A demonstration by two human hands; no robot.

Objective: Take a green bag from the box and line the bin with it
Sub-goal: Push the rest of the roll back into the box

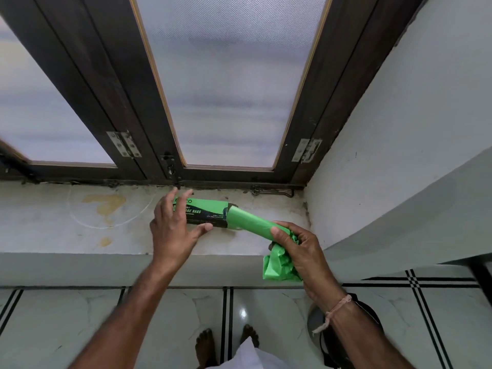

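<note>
Looking down from head height, a person stands barefoot at a stained white window sill (66,235) below a frosted window in a dark wooden frame. A green and black garbage bag box (205,211) lies on its side on the sill, close to the frame. The left hand (173,227) rests spread over the box's left end, fingers on top and thumb against its front edge, steadying rather than clasping it. A roll of green bags (250,221) sticks out of the box's open right end, slanting down to the right. The right hand (295,249) is closed around the roll's free end, thumb on top, with loose crumpled green plastic bunched under the palm and hanging beyond the sill's edge. A dark bin (316,323) stands on the tiled floor beneath the right forearm, mostly hidden.
</note>
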